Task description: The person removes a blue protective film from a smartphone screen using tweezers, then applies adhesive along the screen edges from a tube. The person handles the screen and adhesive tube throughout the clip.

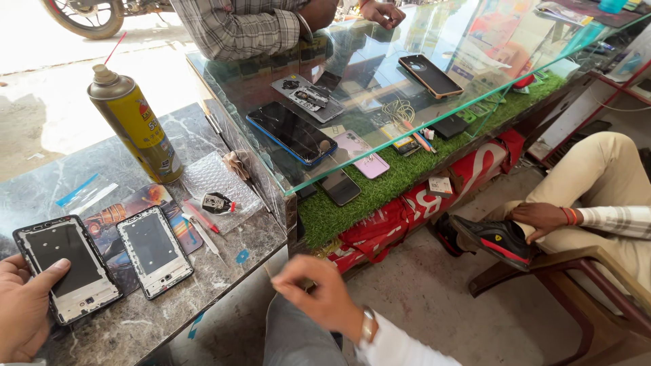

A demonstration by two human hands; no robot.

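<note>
On the marble counter (224, 261), the left hand (24, 305) rests its thumb on a bare phone frame (66, 268), grip open, while the right hand (319, 291) hovers blurred, fingers loosely curled, empty.

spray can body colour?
Yellow, with a grey metal top and red straw; the spray can shows clearly in the head view.

Bright daylight from eleven o'clock, overexposed there; sky glare across the glass counter (380, 88); motion-blurred right hand (319, 295); wide-angle bending at edges.
</note>
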